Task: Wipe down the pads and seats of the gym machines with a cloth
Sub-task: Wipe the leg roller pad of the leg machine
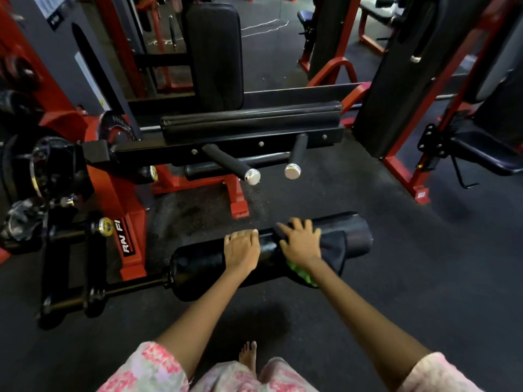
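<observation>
Left hand (242,250) flat on roller pad (203,264), right hand (301,243) spread on cloth (335,246) (frame reads "RN FI" (122,236))

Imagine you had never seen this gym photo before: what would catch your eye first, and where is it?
First the two bare hands low in the middle: the left hand lies flat on a black roller pad, and the right hand presses a dark cloth onto it. Next the red machine frame at the left, and two chrome-capped handles above the pad.
</observation>
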`<state>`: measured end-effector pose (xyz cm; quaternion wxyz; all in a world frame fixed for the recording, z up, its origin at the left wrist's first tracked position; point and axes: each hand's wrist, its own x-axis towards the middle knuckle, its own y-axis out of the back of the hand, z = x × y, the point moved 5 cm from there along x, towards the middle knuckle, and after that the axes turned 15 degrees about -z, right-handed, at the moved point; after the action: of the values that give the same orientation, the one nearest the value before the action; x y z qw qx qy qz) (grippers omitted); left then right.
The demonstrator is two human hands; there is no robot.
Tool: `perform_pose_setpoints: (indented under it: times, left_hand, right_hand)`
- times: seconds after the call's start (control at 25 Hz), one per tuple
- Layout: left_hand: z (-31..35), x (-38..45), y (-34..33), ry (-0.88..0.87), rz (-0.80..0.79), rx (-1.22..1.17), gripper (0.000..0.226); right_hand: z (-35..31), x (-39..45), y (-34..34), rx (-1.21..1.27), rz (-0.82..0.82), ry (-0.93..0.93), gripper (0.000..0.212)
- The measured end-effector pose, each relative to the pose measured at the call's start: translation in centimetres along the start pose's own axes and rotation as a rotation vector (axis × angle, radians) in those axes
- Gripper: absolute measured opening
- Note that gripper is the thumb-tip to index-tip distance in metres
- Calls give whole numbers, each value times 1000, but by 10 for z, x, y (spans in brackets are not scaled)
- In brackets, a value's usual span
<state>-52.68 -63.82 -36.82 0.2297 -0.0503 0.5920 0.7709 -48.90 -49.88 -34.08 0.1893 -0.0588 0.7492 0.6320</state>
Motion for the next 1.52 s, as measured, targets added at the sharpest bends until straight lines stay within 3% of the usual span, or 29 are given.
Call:
perform_pose_setpoints:
  times: [0.12,0.2,0.28,0.36,0.4,0.48,0.6,0.72,0.8,0.88,0.96,1.12,1.2,1.28,1.36,1.44,1.52]
  left_hand:
    - [1,-21,5,-65,139,-189,69]
    - [0,-34,-2,-108,129,-216,68]
    - [-1,-39,-9,-141,98,-185,71]
    - [0,-40,-10,-141,93,-163,80]
    - [1,-40,-9,-134,115,-171,82]
    - [2,-35,-2,-124,162,-200,82]
    - [-3,-13,12,-19,181,-326,77]
    - [3,13,16,51,55,-515,54]
    - [14,20,19,48,-26,-584,54]
    - [21,23,22,34,-60,-625,57]
    - [26,27,20,32,-64,-667,58]
    - [44,37,20,87,-62,-947,68]
    - [47,41,16,138,-89,-1132,75]
    - [49,43,6,135,-162,-991,77]
    - [57,39,-7,102,-288,-486,63]
    - [69,35,-12,31,-269,-112,55]
    - [74,35,-10,28,-229,-29,55]
  right_hand:
    - [-9,-28,-23,-90,39,279,62]
    - [20,-34,-28,-167,111,397,65]
    - [51,-25,-19,-137,171,289,60]
    - [66,-6,-5,35,136,2,52]
    - [64,0,-1,129,122,-145,49]
    - [31,6,7,103,133,-215,47]
    - [-30,-3,-5,-27,88,107,50]
    - [-14,-18,-13,-147,101,426,57]
    - [37,-11,-3,-145,73,342,53]
    - [90,1,10,-40,35,54,48]
    - [93,11,21,-8,25,-105,43]
    - [-3,4,4,-111,-54,211,47]
    - [-8,-6,0,-179,-78,384,54]
    - [28,-11,2,-220,-59,560,56]
    - [83,-9,6,-198,-19,556,55]
    - [146,4,16,-123,40,301,53]
    - [180,18,28,28,68,-23,46]
